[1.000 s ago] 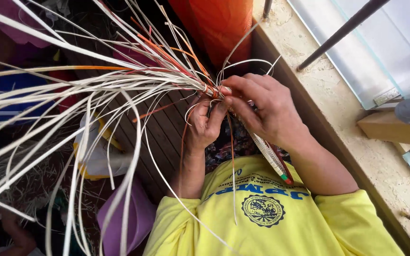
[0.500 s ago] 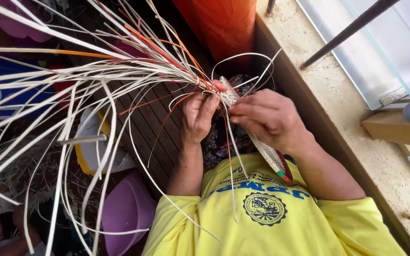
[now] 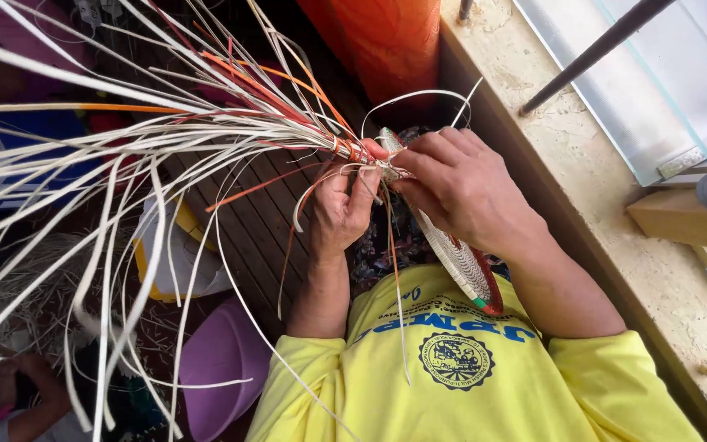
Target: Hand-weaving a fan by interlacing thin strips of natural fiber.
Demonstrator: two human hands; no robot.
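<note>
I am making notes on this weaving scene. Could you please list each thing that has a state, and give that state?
Left hand: closed, pinching strips at the woven edge.
Right hand: closed on the woven piece.
Woven piece: partly woven, held on edge.
Loose strips: unwoven, fanned outward, mostly pale, some orange.
Purple tub: resting on the floor below.

Purple plastic tub (image 3: 221,360) on the floor, orange roll (image 3: 378,41) by the stone sill (image 3: 615,221) (window above).
</note>
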